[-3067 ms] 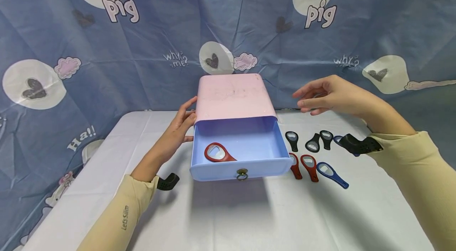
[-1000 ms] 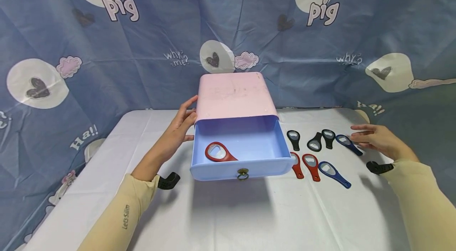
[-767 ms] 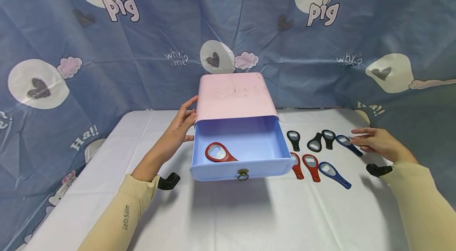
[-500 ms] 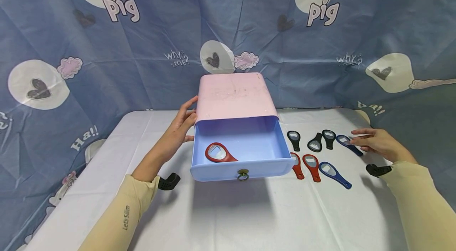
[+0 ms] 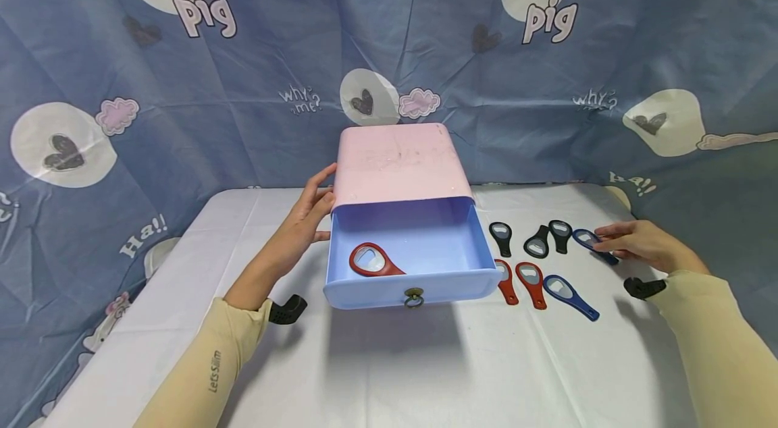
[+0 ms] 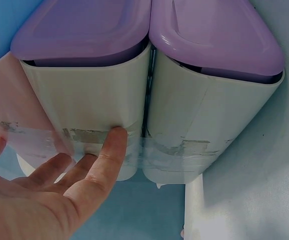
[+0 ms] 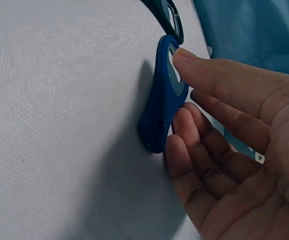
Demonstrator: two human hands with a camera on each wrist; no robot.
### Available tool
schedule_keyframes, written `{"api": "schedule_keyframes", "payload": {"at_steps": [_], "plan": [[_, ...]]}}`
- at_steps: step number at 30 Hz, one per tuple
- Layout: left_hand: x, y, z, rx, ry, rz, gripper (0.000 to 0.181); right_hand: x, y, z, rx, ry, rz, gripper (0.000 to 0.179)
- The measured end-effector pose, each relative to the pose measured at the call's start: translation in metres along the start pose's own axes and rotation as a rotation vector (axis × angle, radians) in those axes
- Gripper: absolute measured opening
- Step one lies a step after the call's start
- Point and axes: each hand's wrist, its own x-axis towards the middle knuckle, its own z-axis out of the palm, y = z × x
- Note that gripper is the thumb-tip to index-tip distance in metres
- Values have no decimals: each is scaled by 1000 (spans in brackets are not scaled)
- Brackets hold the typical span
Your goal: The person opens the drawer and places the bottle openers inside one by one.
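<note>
My left hand (image 5: 299, 229) rests with straight, spread fingers against the side of a drawer unit, touching its cream casing (image 6: 92, 95) in the left wrist view. The unit's pink top casing (image 5: 398, 161) has its blue drawer (image 5: 413, 289) pulled out. Inside lies a red bottle opener (image 5: 372, 260), its handle partly hidden by the drawer front. At the right, my right hand (image 5: 650, 244) pinches a blue bottle opener (image 7: 167, 100) by its head, thumb on the metal and fingers at the other edge. That opener lies beside a black bottle opener (image 5: 560, 235).
Other openers lie right of the drawer: black (image 5: 500, 239), another black (image 5: 537, 243), red (image 5: 531, 285), another red (image 5: 506, 283) partly hidden by the drawer, and blue (image 5: 570, 296). Purple drawers (image 6: 217, 35) below are closed. A patterned blue cloth (image 5: 389, 30) hangs behind the white table (image 5: 389, 374).
My right hand has come down from above the table to the far blue bottle opener and taken hold of its head. The left hand stays against the drawer unit.
</note>
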Motion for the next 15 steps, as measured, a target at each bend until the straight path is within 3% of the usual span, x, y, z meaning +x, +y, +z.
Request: {"api": "schedule_keyframes", "payload": {"at_steps": [15], "plan": [[-1,0,-1,2,2,-2,60,11,-8,1,-204,41,15,74]]}}
